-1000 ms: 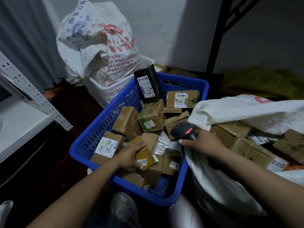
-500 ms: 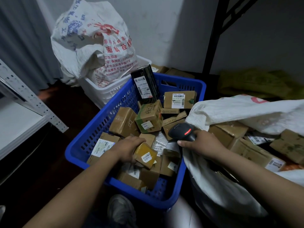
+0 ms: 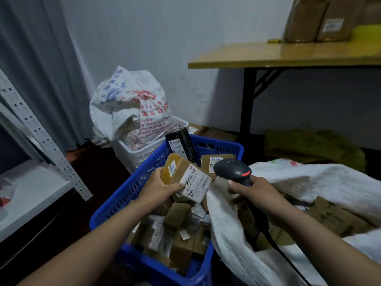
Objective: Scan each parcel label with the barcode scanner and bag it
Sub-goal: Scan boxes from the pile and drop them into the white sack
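Observation:
My left hand (image 3: 159, 187) grips a small brown parcel (image 3: 185, 176) and holds it above the blue basket (image 3: 127, 195), its white barcode label facing up and to the right. My right hand (image 3: 254, 189) holds the dark barcode scanner (image 3: 233, 170) by its handle, its head just right of the parcel with a red light lit on it. Its cable runs down toward the lower right. Several more cardboard parcels lie in the basket. An open white woven bag (image 3: 309, 178) on the right holds several boxes.
A white basket (image 3: 142, 153) with a stuffed printed sack (image 3: 132, 108) stands behind the blue basket. A metal shelf (image 3: 37, 182) is at the left. A yellow-topped table (image 3: 288, 54) with cartons stands at the back right, with a yellow-green bag (image 3: 309, 145) under it.
My left hand has lifted the small parcel out of the basket and turned its label up. My right hand has raised the scanner beside it. The camera has tilted upward.

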